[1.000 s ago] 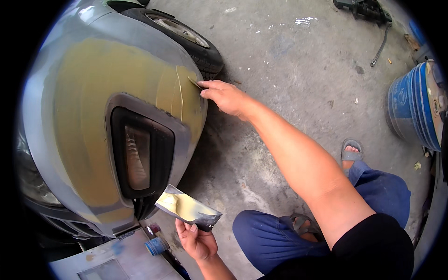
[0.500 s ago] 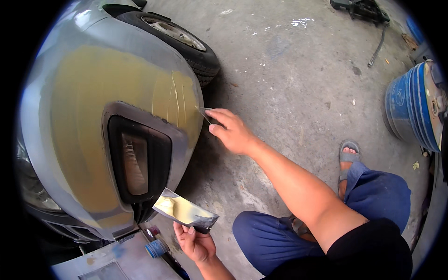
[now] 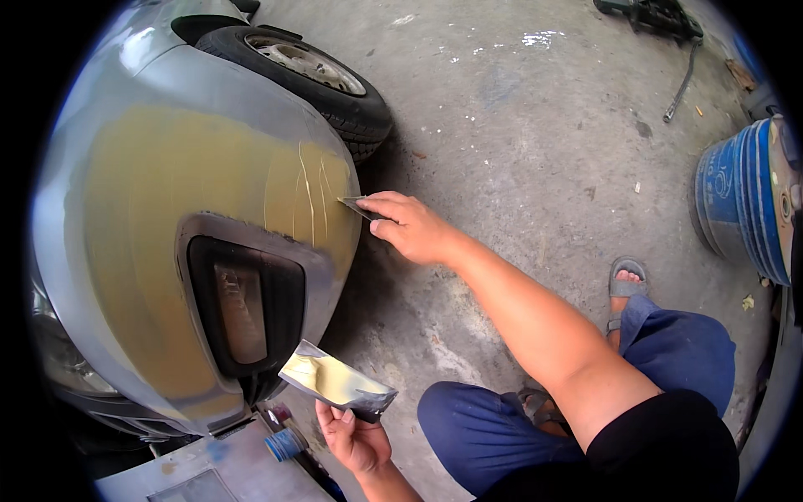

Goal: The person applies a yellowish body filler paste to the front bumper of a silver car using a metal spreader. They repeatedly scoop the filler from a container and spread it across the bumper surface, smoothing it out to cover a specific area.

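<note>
A grey car bumper [image 3: 75,251] fills the left side, with a broad patch of yellow body filler [image 3: 159,167] spread over it. Thin raised ridges run through the filler at its right end. My right hand [image 3: 416,226] pinches a thin putty spreader [image 3: 358,207], its edge at the bumper's right edge. Lower down, my left hand [image 3: 355,437] grips a dark plate [image 3: 374,403] bearing a mound of pale yellow putty [image 3: 330,378]. This plate is tilted, just below the dark-framed fog lamp [image 3: 242,314].
Behind the bumper is a wheel [image 3: 314,75]. A blue bucket [image 3: 736,197] stands at right, and a black jack [image 3: 652,21] lies at the far right. A small blue can [image 3: 284,444] and a grey panel [image 3: 201,473] are at lower left. My sandalled foot [image 3: 627,276] rests on concrete.
My right hand has moved slightly left, bringing the spreader onto the bumper's edge at a flatter angle. The left hand and plate sit a little lower and further right in view.
</note>
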Demonstrator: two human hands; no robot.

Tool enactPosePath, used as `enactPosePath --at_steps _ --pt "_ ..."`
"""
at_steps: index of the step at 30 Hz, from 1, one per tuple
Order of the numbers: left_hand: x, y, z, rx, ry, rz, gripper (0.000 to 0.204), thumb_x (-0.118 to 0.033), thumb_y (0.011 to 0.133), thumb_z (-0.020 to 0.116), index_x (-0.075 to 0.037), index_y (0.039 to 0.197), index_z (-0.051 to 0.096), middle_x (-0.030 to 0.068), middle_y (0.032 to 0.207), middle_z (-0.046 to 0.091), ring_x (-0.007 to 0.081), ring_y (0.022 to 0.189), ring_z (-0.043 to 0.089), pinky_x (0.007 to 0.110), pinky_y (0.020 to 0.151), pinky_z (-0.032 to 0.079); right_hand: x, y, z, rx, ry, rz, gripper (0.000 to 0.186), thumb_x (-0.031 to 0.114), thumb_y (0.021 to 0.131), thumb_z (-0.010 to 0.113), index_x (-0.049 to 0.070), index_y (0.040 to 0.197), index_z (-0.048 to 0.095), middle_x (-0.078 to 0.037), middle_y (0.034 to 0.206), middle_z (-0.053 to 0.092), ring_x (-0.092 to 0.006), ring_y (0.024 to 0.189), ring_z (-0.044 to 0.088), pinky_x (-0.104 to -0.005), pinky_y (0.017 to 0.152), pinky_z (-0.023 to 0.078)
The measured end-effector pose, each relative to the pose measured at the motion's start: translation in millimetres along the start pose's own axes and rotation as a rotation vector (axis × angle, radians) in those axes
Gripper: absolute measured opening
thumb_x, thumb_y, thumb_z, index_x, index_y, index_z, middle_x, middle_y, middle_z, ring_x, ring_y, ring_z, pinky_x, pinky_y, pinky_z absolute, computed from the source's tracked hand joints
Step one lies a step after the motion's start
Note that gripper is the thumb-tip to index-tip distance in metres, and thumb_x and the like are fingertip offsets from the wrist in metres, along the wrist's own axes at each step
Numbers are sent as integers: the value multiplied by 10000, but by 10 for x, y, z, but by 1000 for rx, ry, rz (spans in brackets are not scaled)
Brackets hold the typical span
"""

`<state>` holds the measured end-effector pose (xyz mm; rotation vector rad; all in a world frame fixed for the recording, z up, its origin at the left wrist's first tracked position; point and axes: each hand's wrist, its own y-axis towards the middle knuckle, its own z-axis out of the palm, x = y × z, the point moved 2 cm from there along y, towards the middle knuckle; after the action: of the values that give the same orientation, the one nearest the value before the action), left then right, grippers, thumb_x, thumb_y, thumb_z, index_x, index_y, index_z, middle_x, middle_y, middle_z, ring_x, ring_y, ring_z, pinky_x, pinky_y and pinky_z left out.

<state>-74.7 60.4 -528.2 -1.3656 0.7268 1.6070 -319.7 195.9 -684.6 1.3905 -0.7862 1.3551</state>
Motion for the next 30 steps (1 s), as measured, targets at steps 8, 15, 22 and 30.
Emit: enactPosePath --at_steps 8,15,22,30 --pt "-8 43 85 20 -13 23 593 84 807 490 49 1376 326 165 1231 559 278 1165 558 470 1027 452 48 601 -281 -119 -41 -61 468 259 929 502 17 1329 509 -155 1381 470 -295 1293 439 -360 1076 352" --pt "-16 44 56 17 -3 13 585 84 811 491 50 1372 330 167 1245 554 274 1184 544 468 1040 440 -98 85 -89 -23 -40 -39 472 234 906 526 30 1331 515 -152 1368 487 -315 1286 435 -401 1091 327" --pt "-22 45 108 -5 4 14 580 72 804 509 40 1361 351 126 1191 571 249 1165 548 449 1042 434 130 471 -234 -115 -17 -48 466 264 910 511 15 1303 531 -169 1360 491 -324 1266 464 -381 1066 366" --pt "17 31 -79 28 17 26 590 44 797 533 20 1362 364 89 1119 585 238 1146 552 449 1043 420 170 -254 454 -215 -21 -3 482 257 943 530 -9 1342 483 -161 1401 436 -339 1274 431 -408 1076 339"
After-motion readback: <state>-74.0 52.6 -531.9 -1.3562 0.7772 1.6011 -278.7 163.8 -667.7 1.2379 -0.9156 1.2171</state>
